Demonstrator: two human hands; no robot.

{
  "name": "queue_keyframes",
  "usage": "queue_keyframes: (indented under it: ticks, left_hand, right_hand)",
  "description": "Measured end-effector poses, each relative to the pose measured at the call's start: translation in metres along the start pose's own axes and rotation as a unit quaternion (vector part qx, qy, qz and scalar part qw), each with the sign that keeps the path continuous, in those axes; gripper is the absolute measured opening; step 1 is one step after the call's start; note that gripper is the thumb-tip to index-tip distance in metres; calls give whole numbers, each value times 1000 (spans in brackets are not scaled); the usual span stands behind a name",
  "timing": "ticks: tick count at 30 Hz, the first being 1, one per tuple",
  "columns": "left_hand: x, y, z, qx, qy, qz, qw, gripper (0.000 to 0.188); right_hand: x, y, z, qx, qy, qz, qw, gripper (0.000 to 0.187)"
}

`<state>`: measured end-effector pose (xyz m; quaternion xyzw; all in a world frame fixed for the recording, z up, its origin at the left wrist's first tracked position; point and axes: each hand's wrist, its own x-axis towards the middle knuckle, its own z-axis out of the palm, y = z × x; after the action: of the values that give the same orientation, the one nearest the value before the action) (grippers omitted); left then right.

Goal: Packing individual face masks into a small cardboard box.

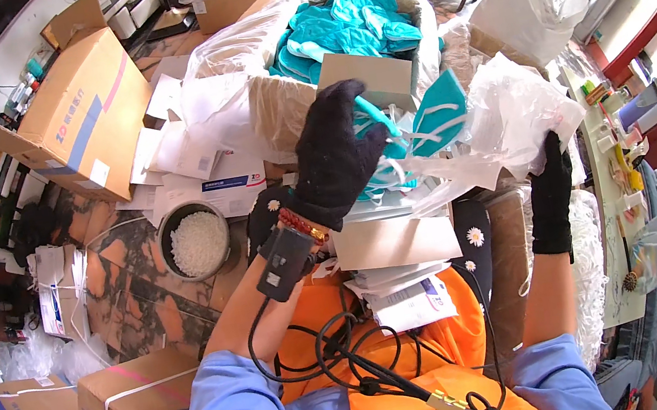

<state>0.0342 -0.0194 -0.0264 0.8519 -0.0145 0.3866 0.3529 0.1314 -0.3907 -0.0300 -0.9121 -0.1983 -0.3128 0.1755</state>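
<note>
The left hand (335, 155), in a black glove, is closed on a bunch of teal face masks (430, 121), lifted just clear of the lined carton (276, 109) of the same masks behind it. The right hand (554, 196) grips the edge of a clear plastic bag (507, 121), apparently holding its mouth open beside the masks. A bowl of white pellets (196, 241) sits on the floor to the left.

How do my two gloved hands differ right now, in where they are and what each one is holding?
The left hand is raised near the middle, its fingers closed on teal face masks; the right hand sits lower, out at the right, gripping a clear plastic bag. The left forearm carries a small black box with a cable; the right forearm is bare. Both wear black knitted gloves.
</note>
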Motion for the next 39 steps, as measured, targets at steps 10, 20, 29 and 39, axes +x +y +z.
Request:
queue_keyframes:
  ticks: [10, 20, 29, 39]
  left_hand:
    - [21, 17, 41, -310, -222, -46, 923, 70]
    - [11, 42, 43, -162, -239, -13, 957, 20]
    - [8, 22, 24, -93, -250, 75, 961, 57]
    - [-7, 35, 43, -12, -367, 113, 923, 81]
  right_hand:
    - [0, -30, 27, 50, -37, -38, 997, 62]
    - [-9, -70, 61, 679, -109, 346, 638, 38]
    - [-30, -11, 45, 798, 23, 271, 537, 38]
    - [-25, -11, 67, 789, 10, 256, 559, 39]
